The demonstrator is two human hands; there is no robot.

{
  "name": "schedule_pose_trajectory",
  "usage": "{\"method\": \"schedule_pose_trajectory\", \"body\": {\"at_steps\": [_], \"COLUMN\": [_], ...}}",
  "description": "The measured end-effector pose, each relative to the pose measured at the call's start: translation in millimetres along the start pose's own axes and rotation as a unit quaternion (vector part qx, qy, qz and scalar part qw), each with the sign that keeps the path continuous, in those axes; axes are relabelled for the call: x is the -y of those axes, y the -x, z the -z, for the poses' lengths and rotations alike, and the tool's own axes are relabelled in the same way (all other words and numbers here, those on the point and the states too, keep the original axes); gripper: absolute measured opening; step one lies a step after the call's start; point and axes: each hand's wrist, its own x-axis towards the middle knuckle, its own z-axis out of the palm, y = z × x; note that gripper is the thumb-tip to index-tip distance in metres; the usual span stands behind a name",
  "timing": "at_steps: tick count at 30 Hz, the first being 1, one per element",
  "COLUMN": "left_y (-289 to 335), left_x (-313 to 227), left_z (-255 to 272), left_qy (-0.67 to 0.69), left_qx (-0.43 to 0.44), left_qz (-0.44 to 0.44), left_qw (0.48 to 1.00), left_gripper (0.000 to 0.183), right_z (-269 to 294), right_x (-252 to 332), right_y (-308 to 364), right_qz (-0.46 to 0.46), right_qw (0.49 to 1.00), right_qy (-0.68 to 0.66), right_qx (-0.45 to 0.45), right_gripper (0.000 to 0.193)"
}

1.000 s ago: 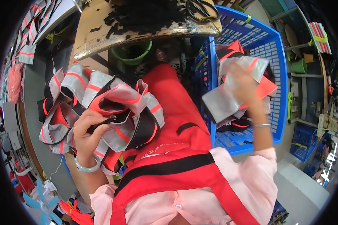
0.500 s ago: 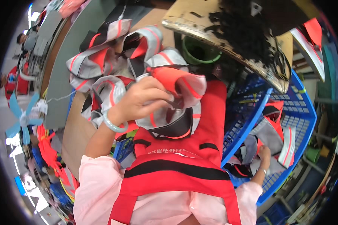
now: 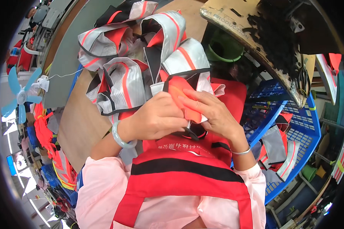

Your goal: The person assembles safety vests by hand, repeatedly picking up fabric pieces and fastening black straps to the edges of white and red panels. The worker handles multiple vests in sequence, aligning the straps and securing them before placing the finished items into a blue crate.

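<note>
Close together above my lap, both hands pinch one folded piece of orange fabric (image 3: 181, 100) with a dark strip at its edge. My left hand (image 3: 155, 116), a pale bangle at its wrist, closes on the left and lower part. On the other side my right hand (image 3: 212, 112) has its thumb and fingers pressed on the cloth. Just beyond them is a heap of grey reflective fabric bands (image 3: 128, 86) with orange stripes and black edging, curled into loops. One such band (image 3: 187, 57) arches directly behind the orange fabric. The fingertips partly cover the held cloth.
A blue plastic basket (image 3: 311, 131) at my right holds more grey and orange pieces (image 3: 277, 147). Black scraps and scissors (image 3: 304, 82) lie on a worn wooden board (image 3: 233, 24) at the far right. A green bucket (image 3: 225, 51) stands below it. Left is a blue fan (image 3: 22, 95).
My right hand has come out of the blue basket and joined my left at the orange fabric. The loop that hung at my left hand is now folded between both hands.
</note>
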Motion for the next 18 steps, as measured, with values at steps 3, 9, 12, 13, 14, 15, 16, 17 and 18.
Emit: {"method": "schedule_pose_trajectory", "body": {"at_steps": [3,9,12,13,14,15,16,17,18], "left_y": [2.8,-43.6,-81.5,-93.0,-99.4,-104.0,-107.0,-112.5,-121.6], "left_x": [-4.8,-10.4,-13.6,-16.3,-21.5,-27.2,-31.8,-32.9,-31.7], "left_z": [-0.9,38.7,68.0,77.2,85.2,90.7,94.4,95.6,94.6], "left_qy": [0.020,0.045,0.078,0.082,0.076,0.075,0.062,0.073,0.084], "left_qx": [-0.027,-0.068,-0.105,-0.118,-0.135,-0.159,-0.199,-0.269,-0.337], "left_qz": [-0.006,-0.048,-0.090,-0.106,-0.111,-0.112,-0.101,-0.108,-0.113], "left_qw": [0.999,0.996,0.987,0.984,0.982,0.978,0.973,0.954,0.931], "left_gripper": [0.021,0.012,0.014,0.015,0.016,0.017,0.020,0.017,0.015], "right_z": [-0.9,-0.4,38.3,45.3,47.7,48.9,49.8,48.9,47.3], "right_x": [4.9,-5.6,31.9,39.6,44.1,46.9,48.5,50.9,54.8], "right_y": [-15.0,-66.2,-119.2,-133.3,-146.7,-156.6,-167.9,-179.9,-192.2], "right_qz": [0.007,0.112,0.092,0.091,0.096,0.093,0.088,0.086,0.083], "right_qw": [0.998,0.993,0.993,0.992,0.991,0.990,0.989,0.987,0.983], "right_qy": [0.061,-0.021,0.023,0.009,-0.017,-0.044,-0.073,-0.104,-0.143], "right_qx": [0.020,-0.037,0.068,0.085,0.094,0.096,0.094,0.088,0.076], "right_gripper": [0.067,0.051,0.042,0.041,0.040,0.039,0.038,0.037,0.037]}}
